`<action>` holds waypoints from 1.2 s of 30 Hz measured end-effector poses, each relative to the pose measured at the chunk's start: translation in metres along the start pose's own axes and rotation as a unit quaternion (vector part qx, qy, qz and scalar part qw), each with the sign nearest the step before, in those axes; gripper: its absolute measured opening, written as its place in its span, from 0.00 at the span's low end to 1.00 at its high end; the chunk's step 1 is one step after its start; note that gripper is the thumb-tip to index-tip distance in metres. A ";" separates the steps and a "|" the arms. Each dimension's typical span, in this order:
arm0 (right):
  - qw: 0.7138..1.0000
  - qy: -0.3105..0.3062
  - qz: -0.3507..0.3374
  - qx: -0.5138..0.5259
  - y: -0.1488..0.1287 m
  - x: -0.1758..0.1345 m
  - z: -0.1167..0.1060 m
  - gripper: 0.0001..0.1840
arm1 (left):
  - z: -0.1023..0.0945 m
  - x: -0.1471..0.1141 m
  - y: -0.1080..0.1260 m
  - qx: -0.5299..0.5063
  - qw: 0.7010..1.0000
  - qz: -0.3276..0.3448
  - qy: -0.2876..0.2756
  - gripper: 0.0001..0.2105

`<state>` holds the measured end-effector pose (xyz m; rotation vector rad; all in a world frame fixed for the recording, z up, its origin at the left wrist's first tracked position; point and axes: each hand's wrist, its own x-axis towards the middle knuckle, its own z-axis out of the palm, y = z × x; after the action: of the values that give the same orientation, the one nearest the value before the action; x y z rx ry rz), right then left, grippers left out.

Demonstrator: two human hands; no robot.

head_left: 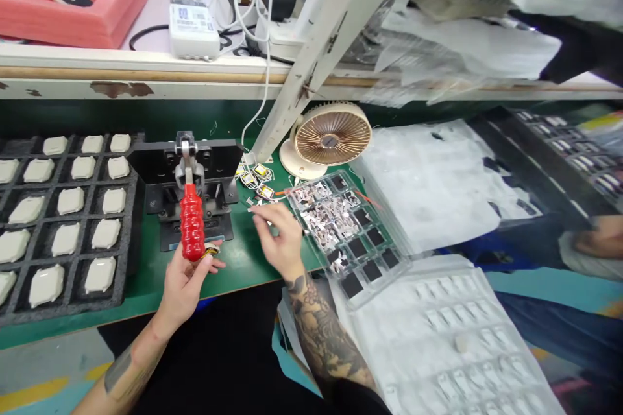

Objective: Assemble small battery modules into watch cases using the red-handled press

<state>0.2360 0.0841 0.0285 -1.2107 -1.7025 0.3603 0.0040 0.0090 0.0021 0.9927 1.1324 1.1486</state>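
Note:
My left hand is closed on a small yellow-and-black electronic part, just below the red handle of a black toggle-clamp fixture. The handle partly covers the fingers. My right hand is over the green bench, thumb and forefinger close together around a tiny pale piece, too small to name. Just behind it lie several small yellow-marked parts with thin wires. Beside that hand, a clear compartment tray holds many small white and brown pieces.
To the left, a dark foam tray holds rows of white square housings. A beige fan stands behind the clear tray. White blister trays lie at right, near another person's arm. A slanted post rises from the bench.

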 end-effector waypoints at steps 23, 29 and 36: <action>0.940 -0.086 0.104 -0.313 0.029 -0.027 -0.064 0.17 | -0.011 -0.001 -0.002 0.157 0.987 0.030 -0.013 0.15; 0.900 -0.184 0.178 -0.353 0.060 -0.012 -0.123 0.12 | -0.009 -0.001 -0.007 0.169 0.985 0.020 -0.039 0.17; 0.901 -0.208 0.201 -0.322 0.068 -0.001 -0.121 0.11 | -0.011 0.000 -0.013 0.152 0.988 0.024 -0.020 0.18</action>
<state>0.3748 0.0803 0.0384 -2.1119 -2.0089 0.3235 -0.0051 0.0075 -0.0121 1.2774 1.2820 1.0073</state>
